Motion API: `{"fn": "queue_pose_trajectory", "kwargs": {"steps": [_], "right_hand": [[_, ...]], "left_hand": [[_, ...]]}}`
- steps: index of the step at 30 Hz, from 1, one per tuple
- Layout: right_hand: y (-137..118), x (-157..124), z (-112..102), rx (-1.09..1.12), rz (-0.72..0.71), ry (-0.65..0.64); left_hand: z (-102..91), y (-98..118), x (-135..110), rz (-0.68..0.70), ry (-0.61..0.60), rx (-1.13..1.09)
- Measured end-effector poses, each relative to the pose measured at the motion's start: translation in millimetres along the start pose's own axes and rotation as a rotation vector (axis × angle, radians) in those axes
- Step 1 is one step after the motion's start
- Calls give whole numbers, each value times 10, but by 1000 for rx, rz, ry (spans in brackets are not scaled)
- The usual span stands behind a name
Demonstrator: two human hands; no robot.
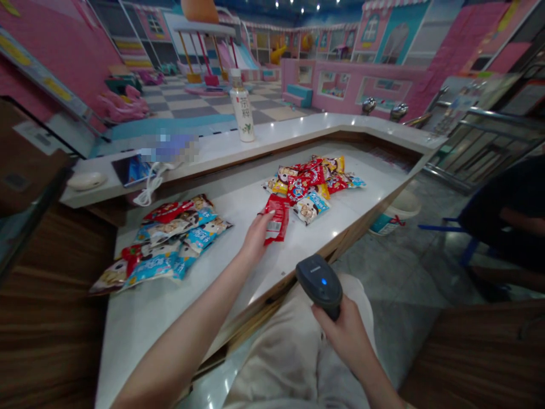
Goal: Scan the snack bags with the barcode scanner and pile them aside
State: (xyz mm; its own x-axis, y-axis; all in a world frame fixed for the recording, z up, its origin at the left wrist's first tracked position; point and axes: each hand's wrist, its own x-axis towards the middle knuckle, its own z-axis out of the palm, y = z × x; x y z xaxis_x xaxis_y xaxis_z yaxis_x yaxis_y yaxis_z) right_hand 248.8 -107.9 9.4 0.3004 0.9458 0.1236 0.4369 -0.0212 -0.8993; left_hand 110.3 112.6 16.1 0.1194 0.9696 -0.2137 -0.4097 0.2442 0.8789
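**Red packet in one hand, scanner in the other**

Closest in, at 5 o'clock above the lap, the right hand (344,335) is closed around the handle of a barcode scanner (319,284), its blue light lit. At 12 o'clock, the left hand (256,236) has its fingers closed on the edge of a red snack packet (277,218), which lies just beyond them. Whether the packet is off the white counter (179,346) cannot be told.

The packet looks light, soft and slippery, so its flat sealed edge seems the surest place to pinch. The scanner looks stiff and is best held by its handle.

The counter's right edge runs close beside the packet, so room is tight on that side. There is more open surface toward the left. A loose pile of snack packets (162,244) sits at 10 o'clock, and another (315,182) lies at 12 o'clock just past the red packet. Beyond the edge at 2 o'clock, a bucket (395,213) stands on the floor. Farther off, a bottle (242,108) stands on the raised ledge (340,128).
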Motion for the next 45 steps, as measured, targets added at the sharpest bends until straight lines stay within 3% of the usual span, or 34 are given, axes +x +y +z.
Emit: {"fn": "queue_pose_trajectory", "kwargs": {"steps": [5,6,7,9,11,13,16,18,21,24,27,31,35,39,42,45], "right_hand": [[65,43,-48,9,-15,30],[83,50,-54,2,-13,39],[102,57,-60,-6,-10,49],[136,68,-74,-22,-3,63],[157,72,-91,-31,-1,64],[161,71,-108,-36,-4,59],[152,65,-125,-45,-10,51],[154,60,-122,-51,-16,29],[176,45,-76,-54,-38,-50],[186,3,16,-45,-58,-113],[153,-52,122,-35,-69,-157],[50,-94,211,-26,-74,-159],[-41,-97,206,-19,-67,-150],[-79,-107,159,-16,-67,-135],[-100,-125,142,-24,-60,-114],[-124,-139,145,-24,-57,-100]], "left_hand": [[719,121,721,714,-187,688],[847,121,862,804,-192,828],[956,108,989,844,-198,978],[1110,40,1183,797,-223,1272],[1177,-51,1278,683,-264,1496],[1167,-113,1259,654,-272,1592],[1006,-81,1004,775,-219,1566],[782,10,712,829,-212,1531],[268,182,232,828,-198,1569],[-364,349,-112,770,-7,1701],[-945,468,-258,661,211,1829],[-1433,475,-281,633,238,1829],[-1628,356,-233,756,190,1505],[-1661,306,-203,786,166,1270],[-1576,364,-241,720,143,1129],[-1392,413,-331,563,98,885]]}}
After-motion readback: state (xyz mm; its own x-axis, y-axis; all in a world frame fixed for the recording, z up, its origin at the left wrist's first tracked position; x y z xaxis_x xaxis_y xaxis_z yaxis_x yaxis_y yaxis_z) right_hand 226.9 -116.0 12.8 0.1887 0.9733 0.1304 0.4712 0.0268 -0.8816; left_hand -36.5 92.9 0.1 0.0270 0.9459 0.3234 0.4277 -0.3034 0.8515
